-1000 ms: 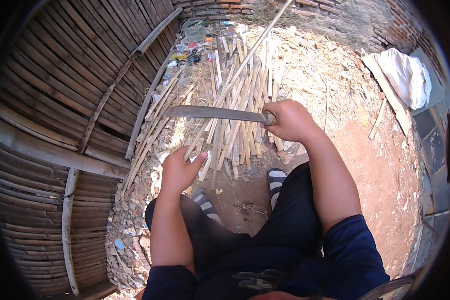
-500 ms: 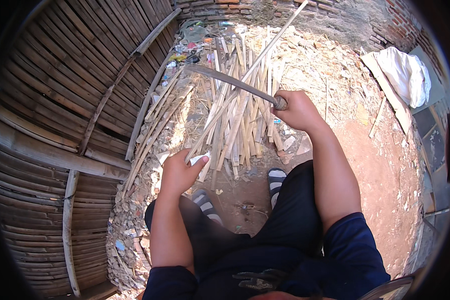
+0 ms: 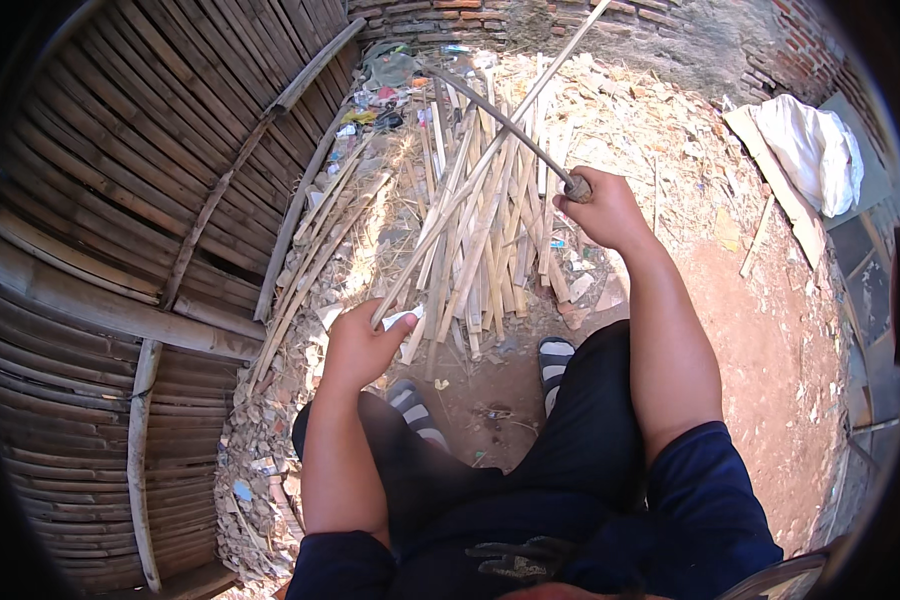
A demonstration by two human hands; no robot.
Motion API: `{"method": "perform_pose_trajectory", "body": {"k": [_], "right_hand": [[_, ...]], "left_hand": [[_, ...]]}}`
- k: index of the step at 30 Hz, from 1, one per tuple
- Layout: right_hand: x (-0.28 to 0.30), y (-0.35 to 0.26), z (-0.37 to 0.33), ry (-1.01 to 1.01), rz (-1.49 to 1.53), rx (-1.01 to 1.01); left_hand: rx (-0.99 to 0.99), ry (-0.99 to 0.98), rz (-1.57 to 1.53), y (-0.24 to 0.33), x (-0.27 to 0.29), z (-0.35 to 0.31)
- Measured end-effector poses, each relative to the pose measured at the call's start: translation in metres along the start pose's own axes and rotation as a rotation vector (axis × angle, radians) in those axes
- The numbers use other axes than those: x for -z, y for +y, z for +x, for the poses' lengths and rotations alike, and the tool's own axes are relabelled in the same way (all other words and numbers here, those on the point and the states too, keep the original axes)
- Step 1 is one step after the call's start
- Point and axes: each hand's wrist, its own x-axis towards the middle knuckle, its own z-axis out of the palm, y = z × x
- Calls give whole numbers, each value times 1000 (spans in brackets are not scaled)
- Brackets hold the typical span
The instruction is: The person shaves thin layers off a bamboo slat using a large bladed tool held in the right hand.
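My left hand is closed around the near end of a long, pale bamboo strip, which slants away up to the right over the pile. The right hand grips the handle of a machete. Its long dark blade points away to the far left and crosses over the strip in this view; whether they touch I cannot tell. Beneath both lies a heap of split bamboo strips on the ground, just beyond my feet.
A bamboo-slat wall rises on the left, with loose strips along its base. Brick walling closes the far side. Rubble and litter cover the ground. A white sack lies at the far right beside boards.
My right hand has moved slightly right, and the machete has turned so its tip points farther away and the blade shows edge-on. The left hand and strip stay nearly in place.
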Motion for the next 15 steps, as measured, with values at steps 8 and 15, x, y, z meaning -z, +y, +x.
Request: {"method": "perform_pose_trajectory", "body": {"k": [8,15], "right_hand": [[-21,-47,-38,-283,-327,431],[4,-13,0,57,-173,68]], "left_hand": [[-5,4,-38,-8,-3,2],[-45,-14,-18,-5,3,-3]]}}
